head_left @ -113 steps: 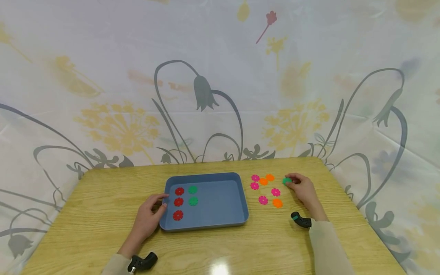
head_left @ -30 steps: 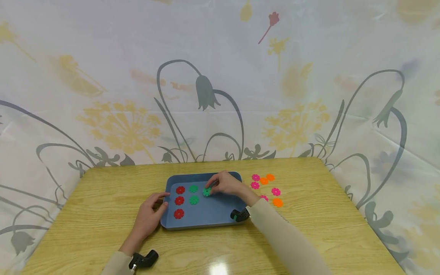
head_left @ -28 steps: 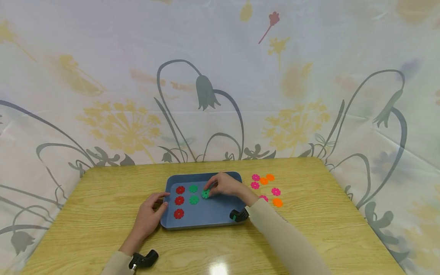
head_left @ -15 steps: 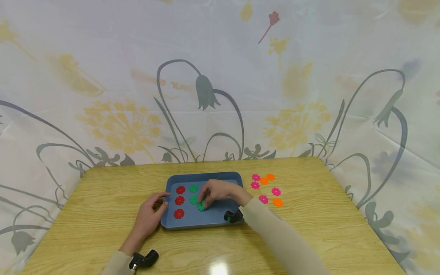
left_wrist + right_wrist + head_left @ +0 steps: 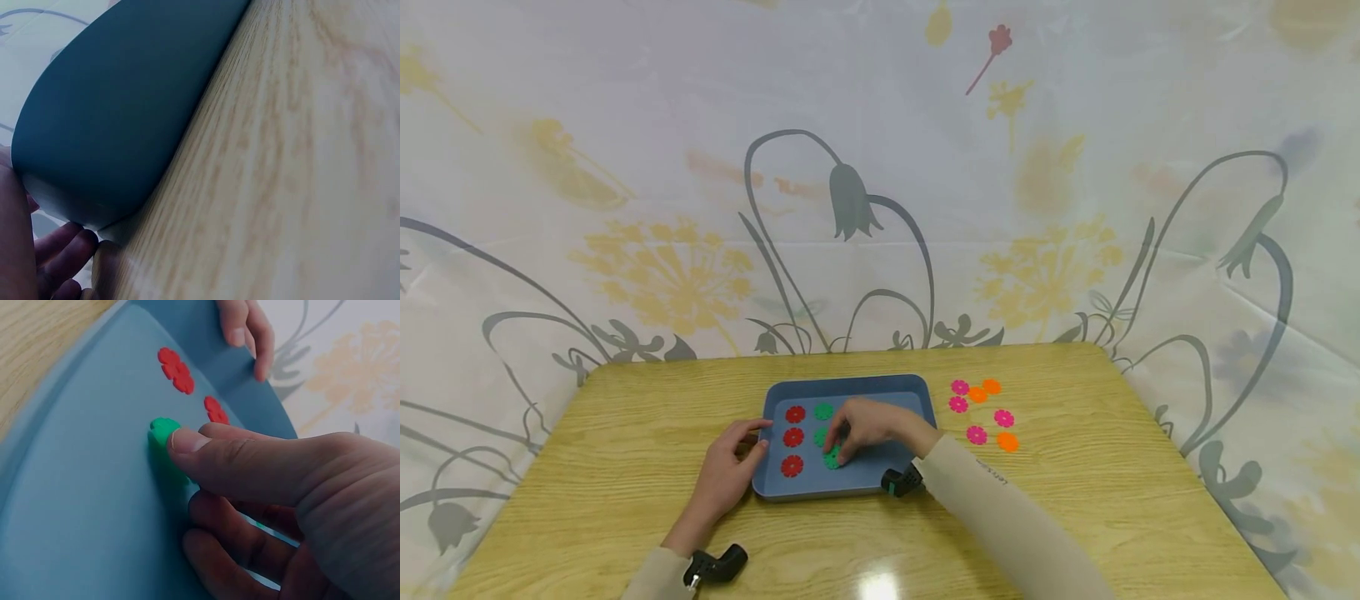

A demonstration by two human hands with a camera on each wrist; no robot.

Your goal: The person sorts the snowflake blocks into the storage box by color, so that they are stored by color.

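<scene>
Just our smooth matt plastic-looking tray (image 5: 868, 474), plasticky flower discs (image 5: 793, 437), kinda glossy wood-grain table (image 5: 820, 550) and cloth sleeves (image 5: 1007, 517)

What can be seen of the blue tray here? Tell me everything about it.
The blue tray is a shallow rectangle with rounded corners and low walls, smooth and plastic-looking. It sits upright on the wooden table. The left hand grips its left wall. Inside, toward the left, lie a column of three red pieces and, beside it, two green pieces. The right hand reaches in, pinching a third green piece; whether that one touches the tray is unclear.
</scene>
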